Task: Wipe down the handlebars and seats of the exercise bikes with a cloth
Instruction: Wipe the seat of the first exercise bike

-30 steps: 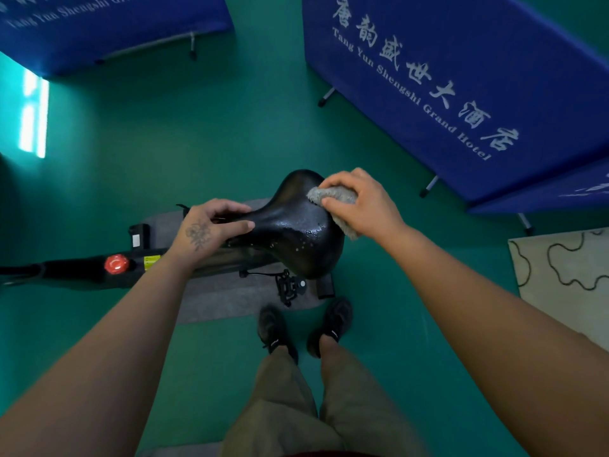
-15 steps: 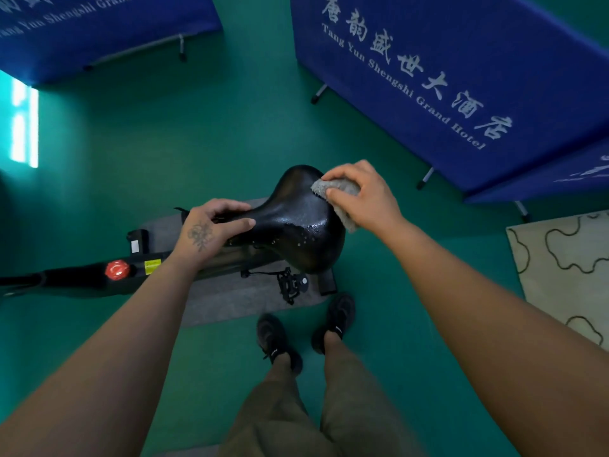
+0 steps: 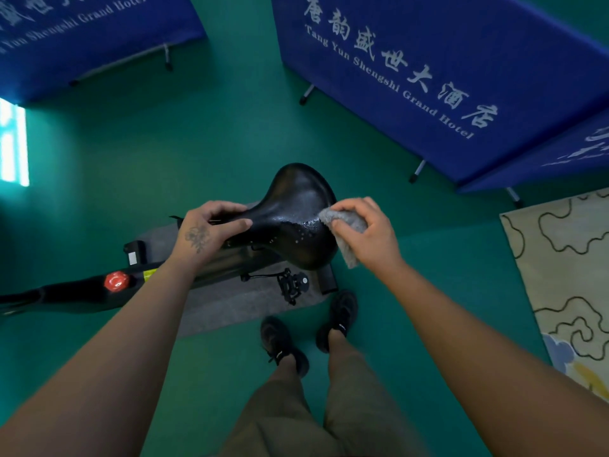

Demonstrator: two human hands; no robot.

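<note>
Green flooring (image 3: 138,153) fills the room, seen from above through the head camera. Two blue fabric barriers on thin metal legs stand along the far side: one (image 3: 82,34) at the far left corner, one (image 3: 445,61) at the far right, lettered in white with Chinese characters and "Tang Yun Shengshi Grand Hotel". A pale rug (image 3: 566,268) with dark looping lines lies along the right edge of the floor. A bright patch of light (image 3: 13,143) falls at the left edge.

Centre: a grey mat (image 3: 237,305) lies on the floor and carries the exercise bike frame (image 3: 82,291), a dark bar running leftward with a red knob (image 3: 116,282) and a small yellow label. A black pedal (image 3: 293,285) shows below the seat.

The black seat (image 3: 296,212), glossy and beaded with droplets, sits above the mat, narrow nose pointing left. The left hand (image 3: 204,229), tattooed on its back, is closed around the nose. The right hand (image 3: 365,232) grips a bunched grey cloth (image 3: 346,225) and presses it against the right edge of the seat's wide end; part of the cloth hangs below the fingers.

Near edge: two black shoes (image 3: 339,319) stand on the floor just beside the mat, below khaki shorts (image 3: 313,407).
</note>
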